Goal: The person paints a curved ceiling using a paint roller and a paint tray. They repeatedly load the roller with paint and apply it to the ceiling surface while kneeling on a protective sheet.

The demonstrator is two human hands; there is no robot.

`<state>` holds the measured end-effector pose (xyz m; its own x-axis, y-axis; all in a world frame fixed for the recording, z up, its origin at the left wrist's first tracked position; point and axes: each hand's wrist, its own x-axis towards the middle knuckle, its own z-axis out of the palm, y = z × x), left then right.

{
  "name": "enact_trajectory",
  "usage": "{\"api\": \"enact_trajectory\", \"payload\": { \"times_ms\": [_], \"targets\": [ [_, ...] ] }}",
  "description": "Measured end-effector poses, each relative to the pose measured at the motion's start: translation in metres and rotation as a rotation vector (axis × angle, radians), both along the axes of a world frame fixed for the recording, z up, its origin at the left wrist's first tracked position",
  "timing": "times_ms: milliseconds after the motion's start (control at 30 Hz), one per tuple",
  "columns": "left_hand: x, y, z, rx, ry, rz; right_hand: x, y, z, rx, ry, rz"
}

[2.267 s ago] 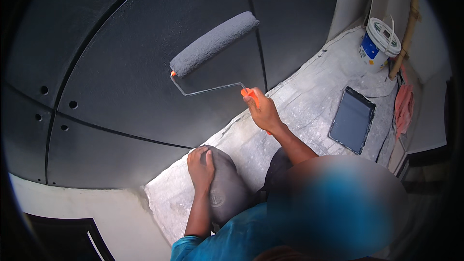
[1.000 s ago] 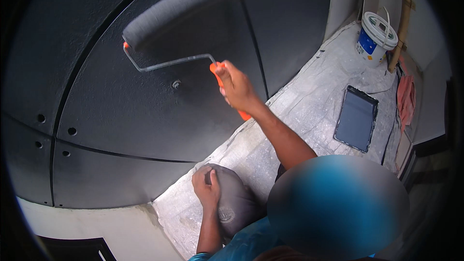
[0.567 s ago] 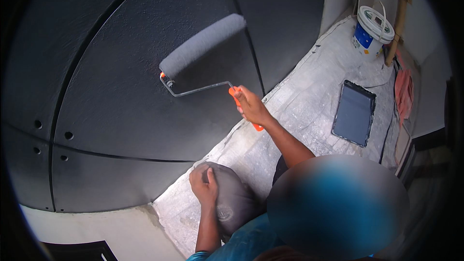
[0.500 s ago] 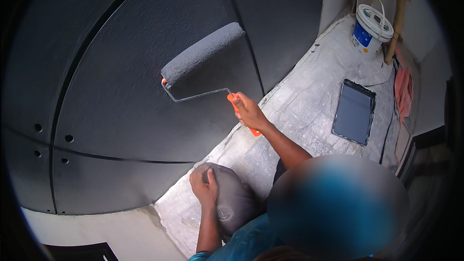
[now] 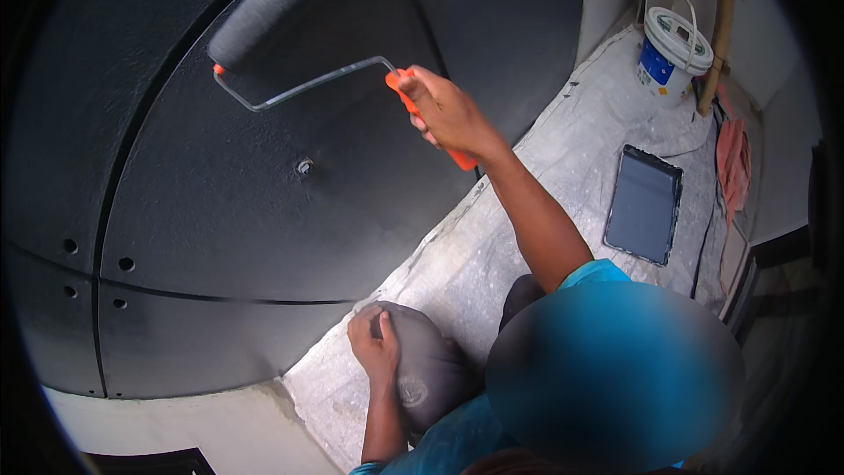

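My right hand is closed round the orange handle of a paint roller. The roller's long grey sleeve lies against the dark grey wall, its upper end cut off by the top of the view. A bent metal rod joins sleeve and handle. My left hand rests on my bent knee, clad in grey-brown cloth, fingers laid over it and holding nothing. To the right, a black-rimmed paint tray with a grey inside lies on the pale floor sheet. A blurred patch hides part of my body.
A white bucket with a lid and a blue label stands at the back right, beside a bamboo pole. A reddish cloth hangs near it. Dark grooves and small round holes mark the wall. The wrinkled sheet runs along its foot.
My right hand has moved the roller up and left along the wall, and my arm is stretched further. A small pale spot on the wall now shows. My left hand stays on the knee.
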<state>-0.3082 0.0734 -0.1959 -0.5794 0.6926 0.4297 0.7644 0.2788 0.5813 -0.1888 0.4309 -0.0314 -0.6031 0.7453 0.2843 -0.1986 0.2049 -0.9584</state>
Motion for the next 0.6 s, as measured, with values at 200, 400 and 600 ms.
{"api": "enact_trajectory", "payload": {
  "times_ms": [200, 400, 600],
  "targets": [
    [-0.001, -0.003, 0.0, 0.002, 0.008, 0.001, 0.006, -0.027, -0.046, -0.098, -0.056, 0.013],
    [-0.001, 0.0, 0.001, -0.04, -0.003, 0.01, -0.009, -0.007, 0.011, -0.019, 0.028, -0.015],
    [-0.003, -0.011, -0.001, -0.035, 0.008, 0.032, 0.019, -0.023, -0.063, -0.153, -0.116, 0.023]
  ]
}}
